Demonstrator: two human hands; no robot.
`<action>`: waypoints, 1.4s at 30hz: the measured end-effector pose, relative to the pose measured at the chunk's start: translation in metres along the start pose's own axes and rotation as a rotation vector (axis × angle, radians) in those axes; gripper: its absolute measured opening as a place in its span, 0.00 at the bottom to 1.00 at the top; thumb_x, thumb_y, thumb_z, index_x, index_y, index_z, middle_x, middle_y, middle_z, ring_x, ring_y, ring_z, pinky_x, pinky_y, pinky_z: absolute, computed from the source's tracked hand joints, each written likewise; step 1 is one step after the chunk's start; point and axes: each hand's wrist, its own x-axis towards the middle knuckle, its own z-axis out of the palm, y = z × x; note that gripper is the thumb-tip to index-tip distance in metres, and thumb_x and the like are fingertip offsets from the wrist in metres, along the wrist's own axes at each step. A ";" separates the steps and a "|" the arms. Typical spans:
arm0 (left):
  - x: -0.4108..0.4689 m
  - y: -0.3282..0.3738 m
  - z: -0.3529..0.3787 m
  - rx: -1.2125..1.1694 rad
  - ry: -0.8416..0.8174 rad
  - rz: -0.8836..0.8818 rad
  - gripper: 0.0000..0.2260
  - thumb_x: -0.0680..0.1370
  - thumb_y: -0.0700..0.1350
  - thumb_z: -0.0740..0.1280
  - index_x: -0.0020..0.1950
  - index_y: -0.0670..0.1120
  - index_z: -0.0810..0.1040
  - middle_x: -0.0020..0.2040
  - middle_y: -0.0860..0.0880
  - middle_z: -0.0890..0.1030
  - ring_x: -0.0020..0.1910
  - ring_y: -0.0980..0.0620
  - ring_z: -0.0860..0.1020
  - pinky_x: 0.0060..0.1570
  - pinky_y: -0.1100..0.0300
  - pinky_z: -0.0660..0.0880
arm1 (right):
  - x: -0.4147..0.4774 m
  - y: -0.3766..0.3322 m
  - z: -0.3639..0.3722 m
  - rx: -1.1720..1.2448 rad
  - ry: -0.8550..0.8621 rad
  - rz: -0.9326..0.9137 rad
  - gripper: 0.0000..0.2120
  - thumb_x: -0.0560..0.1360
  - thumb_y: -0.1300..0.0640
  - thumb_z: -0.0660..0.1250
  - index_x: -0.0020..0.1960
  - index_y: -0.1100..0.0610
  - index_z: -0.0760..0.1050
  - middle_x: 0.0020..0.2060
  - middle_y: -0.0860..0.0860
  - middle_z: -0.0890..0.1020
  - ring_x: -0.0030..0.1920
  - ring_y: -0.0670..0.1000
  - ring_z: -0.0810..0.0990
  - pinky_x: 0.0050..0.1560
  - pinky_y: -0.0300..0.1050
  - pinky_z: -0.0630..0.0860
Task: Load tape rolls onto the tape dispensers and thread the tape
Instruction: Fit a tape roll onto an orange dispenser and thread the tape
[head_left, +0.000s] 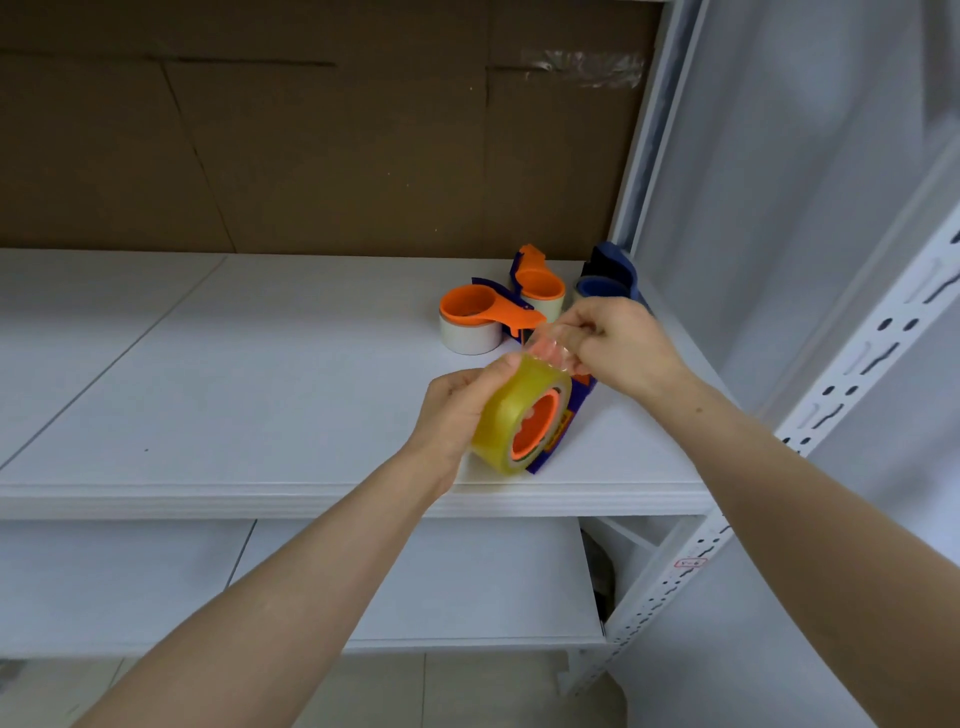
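Note:
A yellowish clear tape roll sits on the orange hub of an orange and blue dispenser, tilted above the white shelf. My left hand grips the roll from the left, thumb on its top edge. My right hand pinches the loose clear tape end pulled up from the roll. Behind them stand two orange dispensers with whitish rolls and a blue dispenser.
Brown cardboard lines the back of the shelf. A white perforated upright stands at the right, close to my right forearm. A lower white shelf lies beneath.

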 end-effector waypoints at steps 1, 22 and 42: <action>0.000 0.001 -0.001 -0.012 -0.024 -0.010 0.15 0.67 0.53 0.72 0.44 0.42 0.82 0.41 0.45 0.84 0.43 0.50 0.81 0.48 0.57 0.76 | 0.001 0.002 0.000 0.006 -0.005 0.023 0.08 0.78 0.58 0.61 0.49 0.58 0.79 0.41 0.55 0.83 0.44 0.54 0.82 0.50 0.57 0.80; 0.000 0.003 0.003 0.022 0.069 -0.003 0.09 0.72 0.48 0.71 0.37 0.45 0.77 0.34 0.50 0.81 0.35 0.54 0.78 0.35 0.65 0.75 | 0.013 0.030 -0.017 0.509 0.086 0.385 0.10 0.69 0.58 0.74 0.32 0.56 0.76 0.18 0.48 0.77 0.18 0.41 0.75 0.24 0.34 0.75; 0.007 0.000 0.008 0.064 0.119 -0.001 0.10 0.73 0.50 0.70 0.38 0.46 0.76 0.38 0.49 0.81 0.38 0.52 0.78 0.36 0.63 0.74 | 0.017 0.044 0.007 0.462 0.099 0.461 0.11 0.75 0.61 0.65 0.35 0.58 0.71 0.27 0.55 0.76 0.26 0.50 0.77 0.31 0.42 0.78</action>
